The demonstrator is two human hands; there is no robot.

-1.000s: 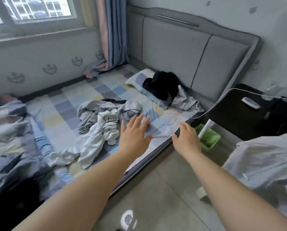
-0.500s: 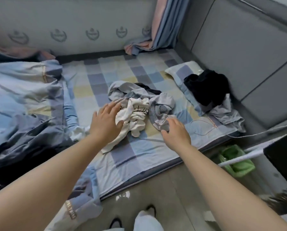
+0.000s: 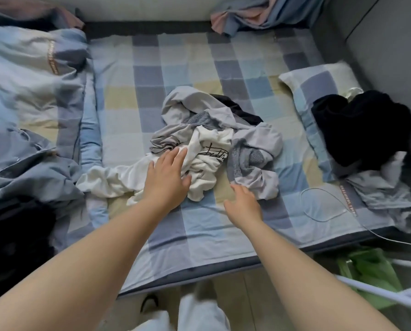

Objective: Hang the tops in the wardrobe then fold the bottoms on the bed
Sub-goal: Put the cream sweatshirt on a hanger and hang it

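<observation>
a heap of crumpled clothes lies in the middle of the checked bed sheet: a white top with black lettering at the near side, a grey garment tangled round its far and right sides, and a bit of dark cloth showing at the far edge of the heap. the left hand rests flat on the white top, fingers straight and spread, gripping nothing. the right hand is at the near edge of the grey garment, fingertips touching or just short of the cloth; its fingers bend away from the camera, so i cannot tell whether it has hold of anything. to the right, a black garment sits on a checked pillow, with another pale grey piece just near of it. a thin white cable loops on the sheet. a bunched quilt fills the left side. a green bag is on the floor at near right.
</observation>
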